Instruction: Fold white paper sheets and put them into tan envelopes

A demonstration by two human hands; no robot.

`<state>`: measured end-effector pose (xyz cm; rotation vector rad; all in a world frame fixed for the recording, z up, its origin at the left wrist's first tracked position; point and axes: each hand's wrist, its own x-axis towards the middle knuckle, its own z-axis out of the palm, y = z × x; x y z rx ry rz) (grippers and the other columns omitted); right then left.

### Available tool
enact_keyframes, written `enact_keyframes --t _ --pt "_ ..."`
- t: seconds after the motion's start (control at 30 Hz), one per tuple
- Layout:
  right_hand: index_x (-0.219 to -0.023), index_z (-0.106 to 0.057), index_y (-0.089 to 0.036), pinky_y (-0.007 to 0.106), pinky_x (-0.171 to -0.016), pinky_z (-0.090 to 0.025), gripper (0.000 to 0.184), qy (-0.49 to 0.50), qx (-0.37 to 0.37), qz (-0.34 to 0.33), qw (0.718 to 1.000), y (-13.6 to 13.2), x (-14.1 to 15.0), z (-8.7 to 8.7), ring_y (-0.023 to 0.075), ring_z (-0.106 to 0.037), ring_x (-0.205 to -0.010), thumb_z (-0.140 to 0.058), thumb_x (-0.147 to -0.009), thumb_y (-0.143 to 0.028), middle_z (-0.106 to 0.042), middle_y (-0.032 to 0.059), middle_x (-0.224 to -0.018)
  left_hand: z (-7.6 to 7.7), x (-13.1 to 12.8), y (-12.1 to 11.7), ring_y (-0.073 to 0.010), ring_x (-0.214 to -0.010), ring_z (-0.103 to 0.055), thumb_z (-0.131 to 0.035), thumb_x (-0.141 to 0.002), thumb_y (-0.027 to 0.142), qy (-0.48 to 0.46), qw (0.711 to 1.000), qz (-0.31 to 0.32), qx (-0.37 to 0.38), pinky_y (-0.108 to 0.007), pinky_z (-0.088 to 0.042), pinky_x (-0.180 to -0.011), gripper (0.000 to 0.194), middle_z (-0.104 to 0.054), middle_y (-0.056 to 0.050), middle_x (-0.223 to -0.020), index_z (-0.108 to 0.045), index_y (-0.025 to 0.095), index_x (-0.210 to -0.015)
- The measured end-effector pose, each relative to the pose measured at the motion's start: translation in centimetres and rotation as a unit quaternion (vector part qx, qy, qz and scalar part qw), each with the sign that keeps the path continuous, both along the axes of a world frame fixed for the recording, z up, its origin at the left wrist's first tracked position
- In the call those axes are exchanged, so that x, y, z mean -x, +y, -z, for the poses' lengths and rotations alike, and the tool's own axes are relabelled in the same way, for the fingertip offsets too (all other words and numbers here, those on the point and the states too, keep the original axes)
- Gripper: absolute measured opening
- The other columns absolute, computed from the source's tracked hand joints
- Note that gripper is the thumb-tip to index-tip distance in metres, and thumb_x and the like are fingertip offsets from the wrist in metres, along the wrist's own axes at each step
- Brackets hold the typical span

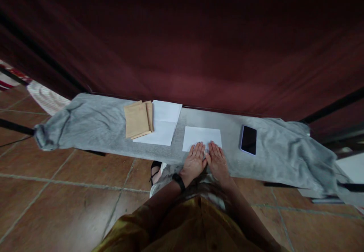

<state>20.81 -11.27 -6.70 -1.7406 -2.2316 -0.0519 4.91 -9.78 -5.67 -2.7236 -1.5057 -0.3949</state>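
A white sheet of paper (199,134), perhaps folded, lies on the narrow cloth-covered surface in front of me. My left hand (195,160) rests flat on its near edge, fingers stretched forward. Beside it, my right hand (217,159) also lies flat on the paper, near its right corner. The thumbs of the two hands are close together, and neither hand grips anything. To the left are white sheets (162,130) with a crease across them. Several brown paper envelopes (137,119) are stacked partly over those sheets.
A phone (248,140) with a dark screen lies to the right of the paper. The grey cloth (93,123) is bunched at both ends of the surface. A dark red curtain-like fabric (182,62) rises behind it. Brown floor tiles (71,202) show below.
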Motion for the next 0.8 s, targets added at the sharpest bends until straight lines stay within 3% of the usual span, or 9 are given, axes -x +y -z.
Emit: enact_keyframes --t 0.2,0.53,0.8 --pt "-0.163 -0.023 -0.010 0.052 -0.122 -0.028 0.059 0.005 -0.024 0.021 0.999 -0.4 -1.0 0.3 0.0279 -0.030 -0.153 -0.029 -0.109 -0.034 -0.035 0.0191 -0.164 -0.3 0.8 -0.1 -0.0261 -0.157 -0.021 -0.039 -0.104 0.045 0.001 1.000 0.020 0.007 -0.048 -0.021 -0.129 0.065 -0.031 -0.016 -0.166 -0.034 0.007 -0.156" --pt "-0.160 -0.031 -0.007 0.051 -0.120 -0.030 0.059 -0.012 -0.038 0.073 0.997 -0.7 -2.8 0.8 0.0308 -0.038 -0.148 -0.029 -0.109 -0.038 -0.042 0.0195 -0.160 -0.6 0.7 -0.3 -0.0258 -0.157 -0.022 -0.038 -0.105 0.045 -0.007 1.000 0.014 0.014 -0.047 -0.021 -0.128 0.066 -0.030 -0.018 -0.166 -0.030 0.006 -0.157" --pt "-0.157 -0.037 -0.006 0.049 -0.119 -0.033 0.057 -0.005 -0.047 0.097 0.994 -0.6 -2.5 0.6 0.0295 -0.043 -0.146 -0.029 -0.109 -0.038 -0.047 0.0209 -0.156 -0.6 2.3 -0.6 -0.0265 -0.156 -0.025 -0.038 -0.105 0.047 -0.021 0.997 -0.068 0.011 -0.048 -0.027 -0.127 0.068 -0.034 -0.019 -0.164 -0.027 0.006 -0.159"
